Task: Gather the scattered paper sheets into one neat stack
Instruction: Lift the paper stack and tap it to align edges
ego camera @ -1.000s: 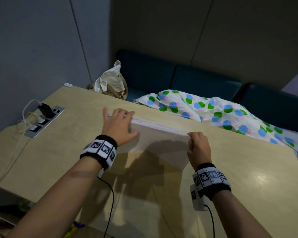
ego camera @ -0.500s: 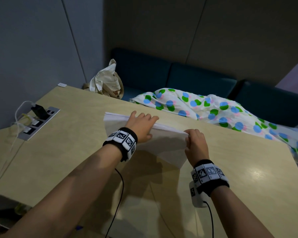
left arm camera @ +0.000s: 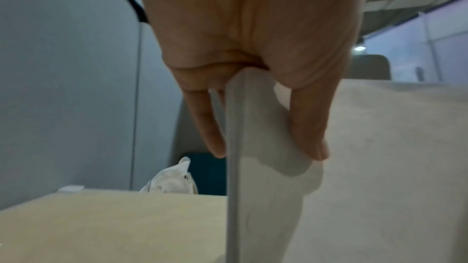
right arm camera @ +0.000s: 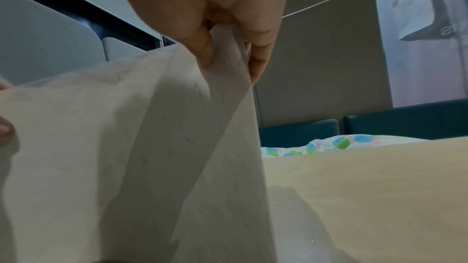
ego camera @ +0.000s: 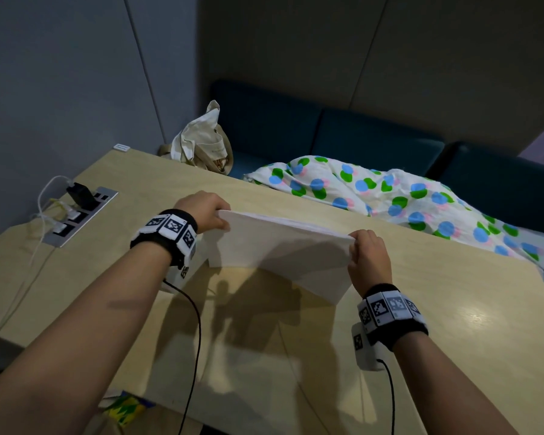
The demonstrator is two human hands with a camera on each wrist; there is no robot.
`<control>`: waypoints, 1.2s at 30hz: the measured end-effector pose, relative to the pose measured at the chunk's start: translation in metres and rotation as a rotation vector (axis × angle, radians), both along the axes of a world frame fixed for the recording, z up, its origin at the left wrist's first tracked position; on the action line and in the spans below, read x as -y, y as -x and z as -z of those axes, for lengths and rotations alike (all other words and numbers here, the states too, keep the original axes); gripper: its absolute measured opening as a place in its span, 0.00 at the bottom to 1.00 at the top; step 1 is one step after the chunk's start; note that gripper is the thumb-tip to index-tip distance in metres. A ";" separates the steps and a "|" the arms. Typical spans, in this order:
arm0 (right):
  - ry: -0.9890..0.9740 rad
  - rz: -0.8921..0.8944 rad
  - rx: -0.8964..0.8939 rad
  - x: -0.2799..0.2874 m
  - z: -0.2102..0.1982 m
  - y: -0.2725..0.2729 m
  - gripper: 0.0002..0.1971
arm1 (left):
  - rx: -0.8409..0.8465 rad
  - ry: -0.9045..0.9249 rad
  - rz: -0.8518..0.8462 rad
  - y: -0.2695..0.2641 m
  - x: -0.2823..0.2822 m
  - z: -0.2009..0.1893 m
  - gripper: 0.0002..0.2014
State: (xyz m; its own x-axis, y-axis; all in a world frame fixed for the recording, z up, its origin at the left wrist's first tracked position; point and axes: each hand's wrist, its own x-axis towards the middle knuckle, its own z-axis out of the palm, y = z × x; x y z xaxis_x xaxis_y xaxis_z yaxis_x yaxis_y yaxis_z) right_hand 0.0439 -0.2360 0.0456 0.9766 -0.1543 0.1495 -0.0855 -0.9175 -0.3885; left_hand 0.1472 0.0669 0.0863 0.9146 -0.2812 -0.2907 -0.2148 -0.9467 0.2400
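Paper stack [ego camera: 280,249]: white sheets stood on edge on the table [ego camera: 453,309], at the centre of the view.
Left hand [ego camera: 203,211]: grips the stack's upper corner at 9 o'clock.
Right hand [ego camera: 369,259]: pinches the upper corner at 3 o'clock.
Socket panel [ego camera: 82,215]: at 9 o'clock, white cables plugged in.
Cloth bag [ego camera: 201,142]: at 11 o'clock, beyond the table.
Dotted blanket [ego camera: 390,193]: at 2 o'clock.

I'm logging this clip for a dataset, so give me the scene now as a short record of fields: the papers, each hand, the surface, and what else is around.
papers: one stack of paper sheets, stood on edge, lower edge on the table
left hand: grips the stack's upper left corner
right hand: pinches the upper right corner
surface: light wooden table
nearby: power strip set in the table, cloth bag, dotted blanket behind
loose sheets: none in view
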 end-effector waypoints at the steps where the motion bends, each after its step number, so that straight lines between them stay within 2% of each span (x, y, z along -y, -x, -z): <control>1: -0.005 0.011 -0.005 0.000 0.000 -0.001 0.13 | 0.009 0.039 -0.021 0.001 -0.003 0.001 0.06; 5: -0.021 0.095 -0.034 0.001 -0.002 -0.005 0.12 | 0.100 0.072 -0.013 0.008 -0.004 0.000 0.09; 8: 0.230 0.161 -0.149 -0.010 -0.012 -0.004 0.18 | 0.150 0.018 0.077 0.013 0.006 -0.018 0.08; 10: 0.331 0.038 -0.097 -0.025 -0.023 -0.005 0.26 | 0.172 -0.057 0.159 0.014 0.017 -0.036 0.08; 13: 0.227 -0.217 -0.028 -0.049 -0.037 -0.013 0.34 | 0.208 -0.161 0.265 0.016 0.038 -0.059 0.11; 15: 0.132 -0.297 -0.070 -0.061 -0.043 -0.019 0.31 | 0.246 -0.208 0.325 0.018 0.050 -0.071 0.14; 18: 0.072 -0.334 -0.143 -0.066 -0.048 -0.027 0.17 | 0.298 -0.283 0.409 0.027 0.063 -0.086 0.09; 20: 0.084 -0.324 -0.151 -0.063 -0.054 -0.029 0.08 | 0.376 -0.261 0.443 0.032 0.066 -0.090 0.09; 22: 0.027 -0.277 -0.138 -0.057 -0.061 -0.029 0.05 | 0.424 -0.071 0.365 0.030 0.056 -0.087 0.11; 25: -0.187 -0.155 -0.085 -0.035 -0.065 -0.027 0.05 | 0.284 0.578 -0.073 0.025 0.027 -0.066 0.36; 26: -0.289 -0.115 -0.049 -0.026 -0.063 -0.026 0.04 | 0.251 0.769 -0.219 0.025 0.019 -0.055 0.42; 28: -0.508 -0.049 0.015 -0.013 -0.058 -0.024 0.10 | 0.169 0.988 -0.447 0.028 0.007 -0.025 0.48; 30: -0.755 0.001 0.058 -0.007 -0.051 -0.022 0.13 | -0.007 1.174 -0.526 0.040 0.006 -0.001 0.51; 32: -0.956 0.020 0.077 -0.009 -0.043 -0.019 0.11 | -0.156 1.299 -0.459 0.049 0.012 0.016 0.49; 33: -1.012 0.019 0.082 -0.012 -0.038 -0.017 0.10 | -0.168 1.314 -0.403 0.055 0.019 0.020 0.42; 35: -1.082 0.017 0.094 -0.019 -0.028 -0.011 0.08 | -0.076 1.265 -0.372 0.061 0.035 0.025 0.26; 36: -1.114 0.026 0.101 -0.022 -0.021 -0.007 0.07 | -0.002 1.226 -0.382 0.063 0.041 0.029 0.22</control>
State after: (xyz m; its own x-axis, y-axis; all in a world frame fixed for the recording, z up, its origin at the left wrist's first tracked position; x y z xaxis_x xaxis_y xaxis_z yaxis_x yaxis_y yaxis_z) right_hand 0.0512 -0.2142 0.0667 0.9623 -0.2720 -0.0065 -0.0212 -0.0513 -0.9985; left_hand 0.0847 0.0258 0.0575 0.9959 -0.0853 -0.0307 0.0213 -0.1087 0.9939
